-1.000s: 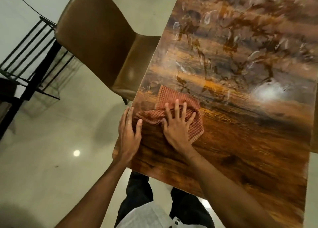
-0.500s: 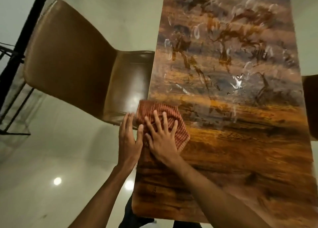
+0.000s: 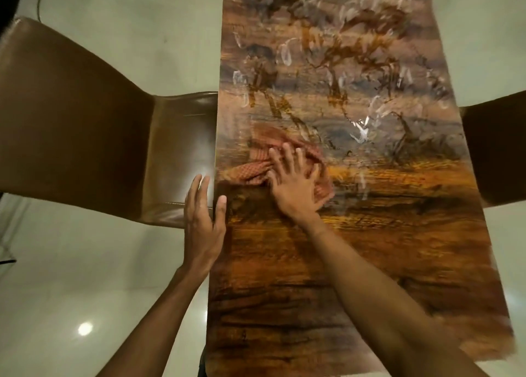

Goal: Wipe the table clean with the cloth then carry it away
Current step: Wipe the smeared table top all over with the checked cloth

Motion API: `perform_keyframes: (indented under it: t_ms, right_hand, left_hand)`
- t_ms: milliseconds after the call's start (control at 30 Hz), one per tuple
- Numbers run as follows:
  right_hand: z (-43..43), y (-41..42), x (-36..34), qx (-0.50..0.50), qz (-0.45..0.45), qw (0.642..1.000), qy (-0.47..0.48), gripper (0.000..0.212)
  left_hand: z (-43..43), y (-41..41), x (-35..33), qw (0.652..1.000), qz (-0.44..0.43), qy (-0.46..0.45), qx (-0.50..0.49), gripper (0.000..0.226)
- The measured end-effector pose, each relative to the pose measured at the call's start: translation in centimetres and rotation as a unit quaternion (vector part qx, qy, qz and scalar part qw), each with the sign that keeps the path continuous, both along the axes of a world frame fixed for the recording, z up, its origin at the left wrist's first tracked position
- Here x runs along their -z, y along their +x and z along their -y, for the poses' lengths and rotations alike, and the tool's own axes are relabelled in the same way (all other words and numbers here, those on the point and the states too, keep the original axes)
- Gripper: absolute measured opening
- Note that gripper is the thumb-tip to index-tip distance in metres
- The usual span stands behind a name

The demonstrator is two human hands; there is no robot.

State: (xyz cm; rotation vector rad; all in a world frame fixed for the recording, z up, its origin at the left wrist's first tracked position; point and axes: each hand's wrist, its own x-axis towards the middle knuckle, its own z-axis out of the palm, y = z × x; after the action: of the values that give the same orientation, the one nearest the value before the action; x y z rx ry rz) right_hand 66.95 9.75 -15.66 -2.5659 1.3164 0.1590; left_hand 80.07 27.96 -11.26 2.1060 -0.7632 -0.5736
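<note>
the right hand (image 3: 294, 190) lies flat with fingers spread, pressing the red checked cloth (image 3: 257, 173) onto the wooden table (image 3: 355, 251) near its left edge. the left hand (image 3: 202, 220), fingers straight, rests along that edge, thumb on top. a brown chair (image 3: 85, 126) stands just beside.

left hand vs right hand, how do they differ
The right hand presses flat on the cloth; the left hand touches no cloth. The right hand lies well in on the table; the left hand straddles its left edge, thumb on top. Right fingers are spread, left fingers held together. Both are open, palm down, pointing away.
</note>
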Motion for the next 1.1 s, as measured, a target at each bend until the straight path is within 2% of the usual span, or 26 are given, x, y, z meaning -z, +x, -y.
perform_keyframes:
  t_ms: [67, 133, 200, 300, 367, 467, 533, 567, 600, 667, 767, 833, 867, 900, 1033, 1100]
  right_hand:
    - [3.4, -2.5, -0.4, 0.114, -0.02, 0.993, 0.004, 0.063]
    - [3.4, -3.1, -0.4, 0.143, -0.029, 0.989, 0.002, 0.069]
    - [-0.4, -2.1, -0.4, 0.07, -0.004, 0.998, 0.003, 0.071]
    - [-6.2, -3.7, 0.8, -0.107, 0.036, 0.994, -0.004, 0.064]
    - [-4.2, -7.4, 1.1, -0.129, 0.059, 0.99, -0.017, 0.061]
    - [3.3, -16.2, 1.1, -0.006, 0.019, 0.999, -0.034, 0.061]
    - [7.1, -20.6, 0.6, 0.076, 0.002, 0.997, -0.034, 0.062]
    - [9.2, -25.0, 0.2, 0.121, 0.012, 0.992, -0.022, 0.063]
    - [9.0, -25.3, -0.1, 0.131, 0.01, 0.991, -0.016, 0.063]
    - [5.7, -22.6, -0.2, 0.088, 0.015, 0.996, -0.008, 0.062]
    - [0.4, -20.3, 0.2, -0.092, 0.044, 0.994, 0.024, 0.063]
    - [0.7, -20.5, 0.3, -0.164, 0.057, 0.984, 0.038, 0.064]
    - [2.8, -21.4, 0.5, -0.164, 0.067, 0.984, 0.024, 0.063]
    - [5.4, -22.6, 0.3, -0.142, 0.068, 0.987, 0.011, 0.062]
    - [18.0, -31.0, -0.2, 0.056, 0.039, 0.998, -0.01, 0.061]
    - [20.5, -33.7, -0.8, 0.117, 0.037, 0.993, 0.001, 0.061]
  left_hand:
    - [0.6, -0.6, -0.1, 1.0, 0.01, -0.003, 0.004, 0.063]
    - [1.2, -1.7, -0.4, 1.0, 0.01, -0.007, 0.002, 0.063]
    - [1.8, -3.3, -1.1, 1.0, 0.02, -0.005, 0.005, 0.061]
    - [2.6, -6.0, -1.6, 0.999, 0.051, 0.007, 0.015, 0.057]
    - [3.2, -8.1, -1.9, 0.997, 0.071, 0.022, 0.006, 0.057]
    - [4.4, -12.7, -2.5, 0.995, 0.1, 0.026, -0.012, 0.057]
    - [4.4, -14.3, -2.5, 0.997, 0.08, 0.019, -0.008, 0.055]
    - [6.3, -18.2, -2.6, 0.996, 0.081, 0.023, 0.002, 0.056]
    - [6.6, -19.3, -2.4, 0.996, 0.078, 0.03, 0.007, 0.057]
    - [7.1, -21.0, -2.3, 0.996, 0.081, 0.046, 0.012, 0.056]
    - [10.1, -24.9, -2.3, 0.994, 0.096, 0.04, 0.026, 0.056]
    - [11.2, -25.8, -2.4, 0.994, 0.099, 0.036, 0.024, 0.058]
    - [11.6, -26.2, -2.4, 0.994, 0.099, 0.039, 0.023, 0.057]
    - [11.8, -26.3, -2.4, 0.993, 0.103, 0.044, 0.025, 0.056]
    - [11.9, -27.6, -2.1, 0.993, 0.105, 0.047, 0.032, 0.056]
    - [11.8, -28.3, -1.7, 0.994, 0.094, 0.043, 0.029, 0.056]
